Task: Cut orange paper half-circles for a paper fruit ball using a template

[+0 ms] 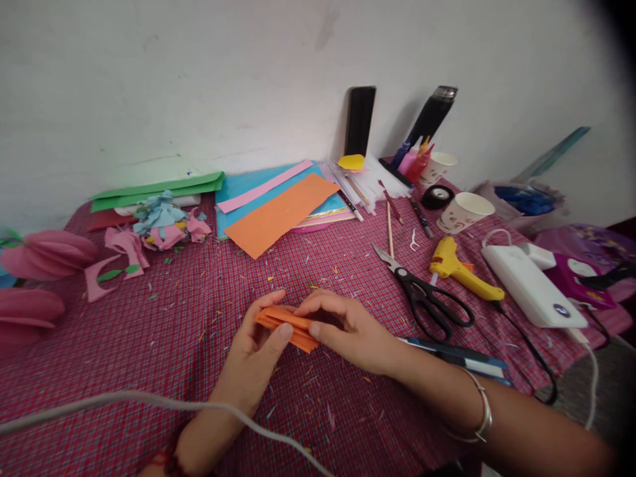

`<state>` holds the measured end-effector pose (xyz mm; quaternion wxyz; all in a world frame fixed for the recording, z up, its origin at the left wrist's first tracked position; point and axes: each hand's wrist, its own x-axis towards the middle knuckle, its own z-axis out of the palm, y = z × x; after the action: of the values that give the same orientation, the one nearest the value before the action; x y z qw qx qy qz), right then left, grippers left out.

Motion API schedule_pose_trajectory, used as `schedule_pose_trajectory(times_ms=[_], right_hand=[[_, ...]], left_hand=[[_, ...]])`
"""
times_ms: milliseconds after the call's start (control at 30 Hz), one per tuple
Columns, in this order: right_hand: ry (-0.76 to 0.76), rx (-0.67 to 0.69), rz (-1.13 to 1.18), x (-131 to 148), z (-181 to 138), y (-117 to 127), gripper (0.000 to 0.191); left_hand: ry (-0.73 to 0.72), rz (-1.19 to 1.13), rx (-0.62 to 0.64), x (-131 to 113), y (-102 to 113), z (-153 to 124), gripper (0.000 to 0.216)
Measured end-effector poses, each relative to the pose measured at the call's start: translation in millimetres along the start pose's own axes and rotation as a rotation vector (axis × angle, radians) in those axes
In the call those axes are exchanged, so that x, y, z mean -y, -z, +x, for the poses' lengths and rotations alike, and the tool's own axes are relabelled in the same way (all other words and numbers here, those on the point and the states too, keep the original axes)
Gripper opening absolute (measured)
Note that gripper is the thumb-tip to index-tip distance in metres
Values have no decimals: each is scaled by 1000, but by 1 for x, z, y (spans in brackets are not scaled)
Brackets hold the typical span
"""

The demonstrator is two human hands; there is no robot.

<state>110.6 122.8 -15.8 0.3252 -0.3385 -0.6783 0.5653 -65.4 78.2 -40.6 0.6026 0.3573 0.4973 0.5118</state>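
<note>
A small stack of folded orange paper point(293, 324) is held between both hands, above the front middle of the table. My left hand point(256, 351) grips its left end, the thumb lying on top and the fingers behind. On the right end, my right hand point(348, 328) pinches the paper between thumb and fingers. The layers fan slightly apart at the near edge. Black-handled scissors point(427, 298) lie open-bladed to the right of my right hand. Behind the hands, a flat orange sheet point(283, 215) rests on blue paper point(248, 185).
A yellow glue gun point(462, 268), a white power bank point(534, 285) and paper cups point(464, 212) stand at right. Pink paper shapes point(52, 255) and crumpled scraps point(159, 222) lie at left. A white cable point(144, 397) crosses the foreground. Paper bits litter the checked cloth point(173, 318).
</note>
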Motion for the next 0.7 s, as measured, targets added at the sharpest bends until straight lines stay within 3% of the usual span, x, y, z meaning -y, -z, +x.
schedule_pose_trajectory(times_ms=[700], right_hand=[[-3, -6, 16, 0, 0, 0, 18]], left_hand=[[-11, 22, 9, 0, 1, 1, 45]])
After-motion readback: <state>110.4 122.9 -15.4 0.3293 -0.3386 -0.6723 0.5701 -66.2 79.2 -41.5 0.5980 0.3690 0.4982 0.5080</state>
